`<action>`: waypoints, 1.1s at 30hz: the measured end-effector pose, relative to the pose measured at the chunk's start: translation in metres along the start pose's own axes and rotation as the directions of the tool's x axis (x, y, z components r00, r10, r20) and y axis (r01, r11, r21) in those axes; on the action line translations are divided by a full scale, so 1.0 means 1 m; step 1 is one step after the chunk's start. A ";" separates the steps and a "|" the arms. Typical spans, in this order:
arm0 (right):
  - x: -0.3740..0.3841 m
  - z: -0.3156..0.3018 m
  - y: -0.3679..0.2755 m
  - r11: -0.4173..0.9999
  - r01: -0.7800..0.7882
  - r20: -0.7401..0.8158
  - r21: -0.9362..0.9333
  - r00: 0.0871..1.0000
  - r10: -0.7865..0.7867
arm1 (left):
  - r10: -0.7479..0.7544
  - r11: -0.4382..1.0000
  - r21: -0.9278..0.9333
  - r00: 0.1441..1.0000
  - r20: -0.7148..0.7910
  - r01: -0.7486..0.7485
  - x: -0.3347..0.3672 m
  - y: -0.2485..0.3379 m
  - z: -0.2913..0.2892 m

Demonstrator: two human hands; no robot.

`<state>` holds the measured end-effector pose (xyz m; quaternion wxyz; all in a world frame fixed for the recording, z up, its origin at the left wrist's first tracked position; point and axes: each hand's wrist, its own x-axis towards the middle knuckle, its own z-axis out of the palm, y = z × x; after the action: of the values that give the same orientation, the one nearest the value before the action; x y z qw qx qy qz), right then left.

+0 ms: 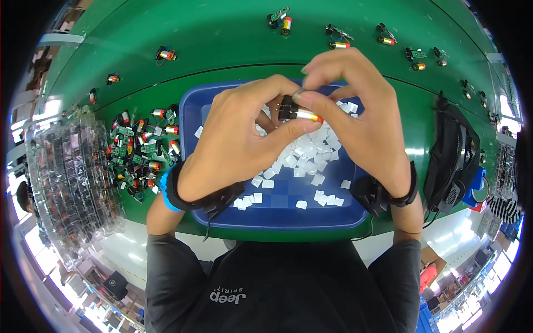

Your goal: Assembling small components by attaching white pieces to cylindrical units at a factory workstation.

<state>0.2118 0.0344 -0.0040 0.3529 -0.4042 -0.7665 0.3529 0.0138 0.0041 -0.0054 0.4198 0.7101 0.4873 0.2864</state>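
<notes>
Above the blue tray [277, 225], both my hands meet at a small electronic assembly [304, 115], a silver, yellow and red battery cell joined to a black part. My left hand [230, 139] is closed round it, with the thumb along the battery. The thumb of my right hand [366, 116] presses at the black part's upper end. Its index finger is curled over and slightly blurred; whether a small piece is pinched there is hidden. Beneath my hands, many small white square pads [302, 164] lie scattered in the tray.
Left of the tray is a heap of similar battery assemblies [145, 145], beside stacked clear plastic trays [69, 172]. Single assemblies [286, 25] lie spaced along the green table's far side [222, 33]. A black bag [452, 155] lies at the right. Cabled black wrist devices [225, 200] are on my wrists.
</notes>
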 end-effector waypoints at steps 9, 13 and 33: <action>0.010 -0.016 -0.002 0.993 -0.103 0.043 0.060 0.994 0.100 | 0.041 0.729 0.684 0.999 0.009 -0.036 0.118 -0.130 -0.095; 0.006 -0.016 -0.001 0.996 -0.083 0.074 0.017 0.994 0.082 | 0.713 0.372 0.877 0.699 -0.059 -0.306 0.137 -0.139 -0.067; -0.002 -0.005 -0.006 0.913 0.280 -0.068 -0.297 0.947 -0.313 | 0.544 0.806 0.416 0.804 -0.241 -0.421 0.010 0.008 -0.021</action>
<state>0.2140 0.0316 0.0028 0.3841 -0.3490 -0.8401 0.1581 0.0038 0.0186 0.0115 0.1083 0.8112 0.3956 0.4168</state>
